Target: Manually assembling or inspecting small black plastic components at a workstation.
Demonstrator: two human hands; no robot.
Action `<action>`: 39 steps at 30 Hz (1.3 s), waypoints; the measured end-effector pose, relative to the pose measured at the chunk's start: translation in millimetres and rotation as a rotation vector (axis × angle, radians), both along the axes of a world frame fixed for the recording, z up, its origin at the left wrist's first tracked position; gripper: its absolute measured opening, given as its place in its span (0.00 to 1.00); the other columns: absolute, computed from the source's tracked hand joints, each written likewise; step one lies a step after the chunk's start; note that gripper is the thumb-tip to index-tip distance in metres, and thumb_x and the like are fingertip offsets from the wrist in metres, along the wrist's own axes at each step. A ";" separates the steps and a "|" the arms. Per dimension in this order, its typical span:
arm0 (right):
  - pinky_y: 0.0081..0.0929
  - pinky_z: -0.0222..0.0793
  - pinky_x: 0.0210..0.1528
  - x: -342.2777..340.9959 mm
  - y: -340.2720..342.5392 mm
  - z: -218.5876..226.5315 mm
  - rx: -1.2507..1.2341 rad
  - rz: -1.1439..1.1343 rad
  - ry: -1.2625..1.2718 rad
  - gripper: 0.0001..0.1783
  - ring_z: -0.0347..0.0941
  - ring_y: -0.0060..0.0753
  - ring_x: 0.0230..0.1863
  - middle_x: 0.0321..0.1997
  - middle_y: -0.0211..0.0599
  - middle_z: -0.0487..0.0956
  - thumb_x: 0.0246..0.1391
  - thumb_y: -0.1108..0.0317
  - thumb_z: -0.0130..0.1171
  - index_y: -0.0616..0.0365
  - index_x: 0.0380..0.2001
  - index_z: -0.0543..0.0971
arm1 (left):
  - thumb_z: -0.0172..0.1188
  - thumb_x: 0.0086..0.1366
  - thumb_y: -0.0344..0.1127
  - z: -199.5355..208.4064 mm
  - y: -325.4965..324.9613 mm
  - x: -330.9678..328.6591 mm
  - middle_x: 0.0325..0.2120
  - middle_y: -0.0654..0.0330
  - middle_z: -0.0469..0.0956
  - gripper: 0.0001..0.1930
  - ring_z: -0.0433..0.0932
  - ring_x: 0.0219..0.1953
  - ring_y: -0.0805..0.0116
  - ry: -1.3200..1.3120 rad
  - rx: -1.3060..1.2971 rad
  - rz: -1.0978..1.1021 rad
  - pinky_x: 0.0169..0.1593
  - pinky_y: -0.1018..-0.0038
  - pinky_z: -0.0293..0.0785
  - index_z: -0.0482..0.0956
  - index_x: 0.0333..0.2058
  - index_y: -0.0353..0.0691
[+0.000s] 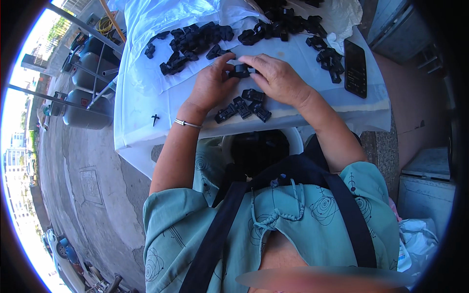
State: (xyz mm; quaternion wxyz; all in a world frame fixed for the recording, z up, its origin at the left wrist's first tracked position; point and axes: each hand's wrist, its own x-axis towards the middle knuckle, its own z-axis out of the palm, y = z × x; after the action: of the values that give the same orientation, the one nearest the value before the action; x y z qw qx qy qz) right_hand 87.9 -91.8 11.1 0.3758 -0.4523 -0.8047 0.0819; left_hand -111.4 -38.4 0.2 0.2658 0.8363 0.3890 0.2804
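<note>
Parts (243, 107) lie near table edge (288, 113).

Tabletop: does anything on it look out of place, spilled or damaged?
One mild oddity: a small black cross-shaped piece lies alone toward the near-left corner of the tabletop, apart from the chunkier black parts. Nothing looks spilled; fine damage is too small to tell.

Bright daylight at left; shade at right.
Far-left background (17, 146) overexposed to white, with blue-violet fringing at the rim. White table cover (168, 110) brightly lit; black parts (200, 39) retain little surface detail. Metal cabinet (424, 185) at right shaded. Straight edges bow toward the black circular border. Oval blur (322, 279) at lower edge.
</note>
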 end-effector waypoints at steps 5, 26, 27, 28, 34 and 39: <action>0.36 0.73 0.46 -4.4 15.7 -14.9 0.124 0.069 -0.024 0.16 0.76 0.44 0.42 0.42 0.40 0.79 0.50 0.75 0.56 0.57 0.44 0.79 | 0.66 0.51 0.30 -2.4 -2.1 4.3 0.36 0.51 0.81 0.32 0.81 0.35 0.56 -0.087 0.017 -0.032 0.41 0.67 0.77 0.66 0.56 0.42; 0.35 0.68 0.55 -9.7 4.6 -17.9 0.078 0.002 -0.167 0.25 0.72 0.44 0.49 0.48 0.43 0.76 0.49 0.75 0.59 0.56 0.53 0.74 | 0.63 0.52 0.27 1.4 3.7 -7.6 0.36 0.56 0.80 0.27 0.80 0.36 0.67 -0.047 -0.045 -0.072 0.43 0.73 0.76 0.71 0.53 0.40; 0.35 0.68 0.55 -9.4 3.1 -17.8 0.090 0.032 -0.122 0.24 0.72 0.44 0.49 0.47 0.43 0.77 0.49 0.75 0.60 0.56 0.52 0.75 | 0.65 0.50 0.29 0.0 2.7 -7.5 0.35 0.54 0.80 0.27 0.80 0.35 0.62 -0.086 -0.073 -0.059 0.41 0.71 0.77 0.72 0.51 0.40; 0.35 0.68 0.55 -7.6 3.0 -17.5 0.091 0.037 -0.127 0.24 0.72 0.44 0.49 0.47 0.43 0.77 0.49 0.75 0.60 0.56 0.52 0.75 | 0.65 0.50 0.29 -1.5 1.8 -6.8 0.35 0.54 0.80 0.27 0.80 0.35 0.62 -0.091 -0.072 -0.055 0.41 0.71 0.77 0.72 0.51 0.40; 0.34 0.72 0.51 -7.4 3.4 -16.2 -0.026 0.027 0.009 0.20 0.76 0.45 0.47 0.45 0.45 0.78 0.52 0.73 0.59 0.58 0.50 0.76 | 0.67 0.52 0.28 -2.0 -1.7 -5.5 0.38 0.57 0.80 0.28 0.80 0.38 0.69 -0.053 -0.074 -0.062 0.45 0.73 0.77 0.70 0.53 0.40; 0.31 0.72 0.51 -5.1 0.7 -12.1 -0.149 0.062 0.161 0.18 0.76 0.41 0.49 0.49 0.45 0.78 0.56 0.72 0.55 0.59 0.51 0.75 | 0.68 0.52 0.30 -0.7 -4.3 -3.4 0.39 0.56 0.80 0.28 0.80 0.39 0.69 -0.001 0.001 -0.061 0.46 0.74 0.76 0.71 0.53 0.39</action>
State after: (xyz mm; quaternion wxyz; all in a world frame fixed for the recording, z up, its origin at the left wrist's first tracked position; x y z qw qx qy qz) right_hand 82.7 -91.1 -1.0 0.4019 -0.4457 -0.7772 0.1891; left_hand -114.8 -42.7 -0.5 0.2741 0.8479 0.3628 0.2726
